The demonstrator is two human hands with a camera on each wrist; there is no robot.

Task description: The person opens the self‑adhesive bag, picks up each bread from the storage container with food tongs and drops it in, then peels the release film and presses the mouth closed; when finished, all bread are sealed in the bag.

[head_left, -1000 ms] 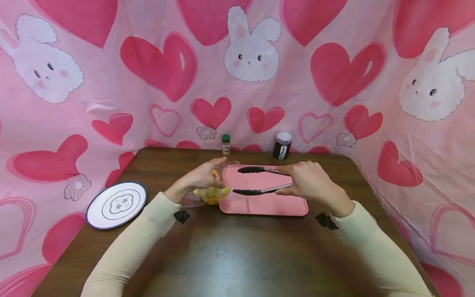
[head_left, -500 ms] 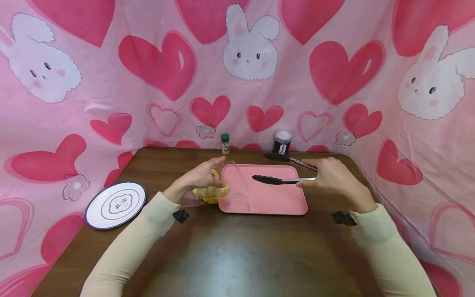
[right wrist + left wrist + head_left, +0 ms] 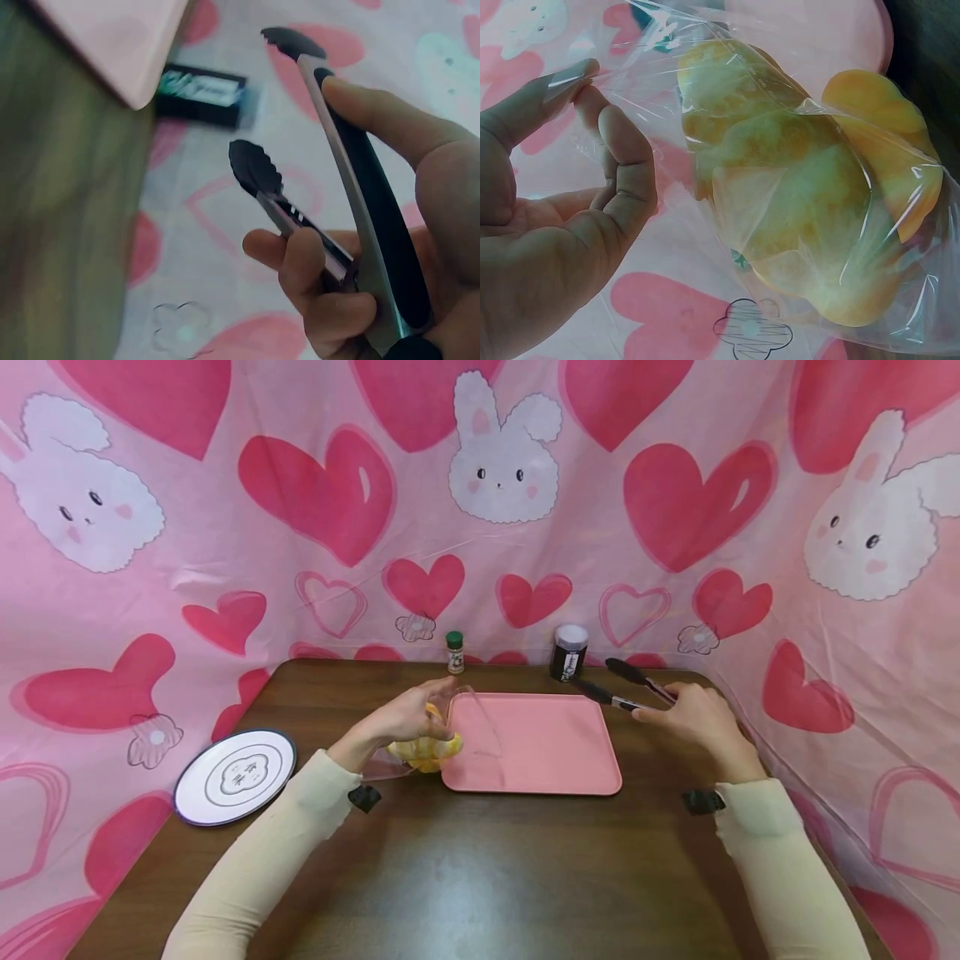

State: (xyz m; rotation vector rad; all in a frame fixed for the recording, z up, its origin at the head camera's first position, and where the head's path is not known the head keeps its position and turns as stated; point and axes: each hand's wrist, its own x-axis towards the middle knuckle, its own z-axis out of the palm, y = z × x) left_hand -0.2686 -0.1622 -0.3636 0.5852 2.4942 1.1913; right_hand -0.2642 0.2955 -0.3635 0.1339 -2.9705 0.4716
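Observation:
My left hand pinches the edge of a clear plastic bag between thumb and fingers. Inside the bag, in the left wrist view, lies a golden, croissant-like bread, with a more orange piece beside it. From the head view, the bag overlaps the left end of the pink tray. Over the table's back right, my right hand grips metal tongs with black scalloped tips. The two tong arms are spread apart, and nothing lies between the tips.
Behind the tray stand a small green-capped shaker and a dark jar with a white lid. A white plate with a blue rim lies at the table's left edge. A pink heart-patterned cloth hangs close around the wooden table.
My right hand has carried the tongs from over the tray to the right and slightly back, beyond the tray's right edge. My left hand has stayed in place on the bag.

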